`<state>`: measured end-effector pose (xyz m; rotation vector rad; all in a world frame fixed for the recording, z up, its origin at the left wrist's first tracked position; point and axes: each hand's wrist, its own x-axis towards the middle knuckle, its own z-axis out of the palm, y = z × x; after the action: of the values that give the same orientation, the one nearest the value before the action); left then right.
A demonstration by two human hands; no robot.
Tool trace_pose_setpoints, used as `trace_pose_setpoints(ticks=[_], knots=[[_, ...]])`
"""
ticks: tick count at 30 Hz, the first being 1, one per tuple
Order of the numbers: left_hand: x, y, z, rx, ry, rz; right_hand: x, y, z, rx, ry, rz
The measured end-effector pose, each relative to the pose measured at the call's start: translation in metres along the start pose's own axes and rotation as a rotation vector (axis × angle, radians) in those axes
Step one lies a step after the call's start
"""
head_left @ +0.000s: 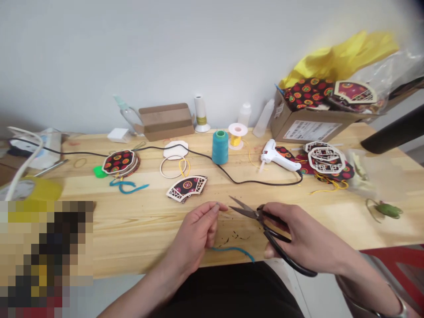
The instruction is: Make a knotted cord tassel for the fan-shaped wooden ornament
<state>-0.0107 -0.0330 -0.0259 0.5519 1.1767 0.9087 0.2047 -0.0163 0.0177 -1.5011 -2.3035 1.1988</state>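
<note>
Blue cord [236, 249] on the near side, right of the left hand [195, 234]; likely light, limp, best pinched near an end. Curled left fingers [211, 235], grasp impossible to tell. Farther right, stiff scissors [255, 215], held by the handles in the right hand [303, 234].

wooden table [126, 234] | 1 glue gun [281, 158] | 1 teal thread cone [220, 150]

From my remote seat I see a cord [233, 248] near the worktop's [132, 221] front edge; the fan-shaped piece [187, 187] lies farther back, left; behind that, a hoop [170, 178]; rightward, a thread cone [220, 149] (glue gun [280, 158] farther right); a carton [314, 116] behind the gun.
</note>
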Motion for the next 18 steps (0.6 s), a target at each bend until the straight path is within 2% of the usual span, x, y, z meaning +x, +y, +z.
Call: trace_pose_setpoints(ticks=[6, 18], knots=[[-0.002, 0.001, 0.002, 0.018, 0.001, 0.024, 0.01, 0.002, 0.002, -0.209, -0.014, 0.063], [-0.001, -0.004, 0.0, 0.111, 0.0, 0.03, 0.029, -0.01, 0.005, -0.262, 0.001, -0.041]])
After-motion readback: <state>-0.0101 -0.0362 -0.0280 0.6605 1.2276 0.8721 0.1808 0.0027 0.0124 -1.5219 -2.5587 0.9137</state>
